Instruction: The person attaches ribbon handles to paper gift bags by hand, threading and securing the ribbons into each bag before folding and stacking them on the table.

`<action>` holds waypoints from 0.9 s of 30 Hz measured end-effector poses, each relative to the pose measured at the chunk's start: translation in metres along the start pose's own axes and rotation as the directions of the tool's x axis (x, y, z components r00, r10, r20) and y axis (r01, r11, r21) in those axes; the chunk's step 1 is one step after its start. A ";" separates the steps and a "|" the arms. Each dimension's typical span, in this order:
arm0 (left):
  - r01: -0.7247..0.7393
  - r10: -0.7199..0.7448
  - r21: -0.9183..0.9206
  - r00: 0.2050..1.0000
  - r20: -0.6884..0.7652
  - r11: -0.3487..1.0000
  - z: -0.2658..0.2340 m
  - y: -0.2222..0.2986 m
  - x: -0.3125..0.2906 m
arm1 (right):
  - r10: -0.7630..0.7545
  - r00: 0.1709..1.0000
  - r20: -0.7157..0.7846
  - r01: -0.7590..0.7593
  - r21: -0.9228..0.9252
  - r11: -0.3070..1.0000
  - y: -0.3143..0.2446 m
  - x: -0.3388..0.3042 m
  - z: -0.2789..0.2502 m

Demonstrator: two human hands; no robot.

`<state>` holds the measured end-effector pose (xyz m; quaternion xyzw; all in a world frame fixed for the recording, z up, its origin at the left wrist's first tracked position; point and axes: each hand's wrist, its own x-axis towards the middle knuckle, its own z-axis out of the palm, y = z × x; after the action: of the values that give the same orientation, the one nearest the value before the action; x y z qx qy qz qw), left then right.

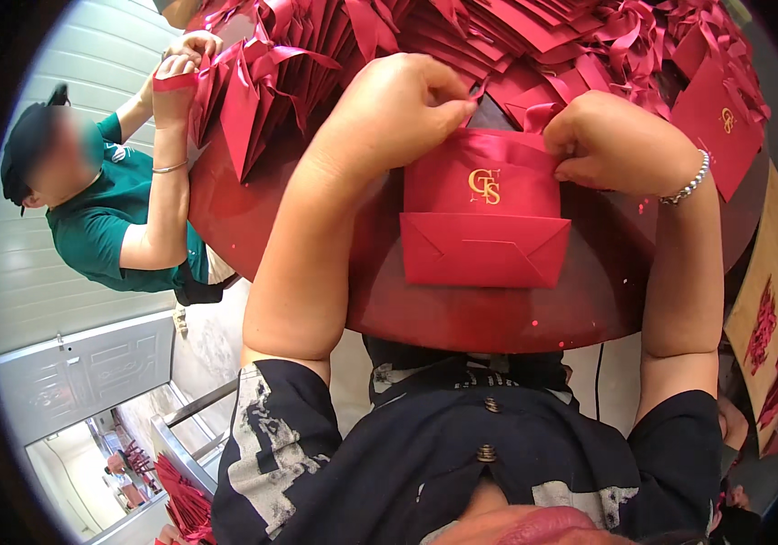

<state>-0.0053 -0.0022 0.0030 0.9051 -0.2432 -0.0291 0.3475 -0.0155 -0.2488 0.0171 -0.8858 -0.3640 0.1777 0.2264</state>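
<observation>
A red paper gift bag [484, 250] lies flat in front of me, its folded bottom toward me and a gold printed mark on its face. Across the bag's far edge runs a shiny red ribbon [502, 143]. My left hand [398, 104] is over the far left corner, thumb and forefinger closed on the ribbon's left part. At the far right corner my right hand [625, 141] has its fingers curled in a pinch on the ribbon beside the bag's edge. The fingertips of my right hand are partly hidden.
The bag rests on a dark red round table [425, 318]. Piles of red bags with ribbons [534, 32] cover its far side. At the left, a co-worker in green [108, 218] handles a red piece. A wooden board [766, 309] with red ribbons stands at the right.
</observation>
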 end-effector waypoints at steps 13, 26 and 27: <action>0.067 0.017 -0.252 0.947 0.321 0.965 0.012 -0.006 0.002 | -0.084 0.987 -0.138 0.076 -0.062 0.995 -0.001 0.004 0.008; 0.221 -0.131 -0.435 0.965 0.228 0.873 -0.005 -0.017 0.006 | 0.113 0.934 -0.339 -0.048 0.195 0.980 0.039 -0.016 -0.021; 0.218 -0.129 -0.435 0.966 0.225 0.873 -0.005 -0.018 0.006 | 0.101 0.919 -0.382 -0.092 0.041 0.995 0.042 -0.016 -0.021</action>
<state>0.0085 0.0099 -0.0045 0.8093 -0.1789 -0.2025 0.5216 0.0077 -0.2925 0.0148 -0.9177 -0.2667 0.0162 0.2940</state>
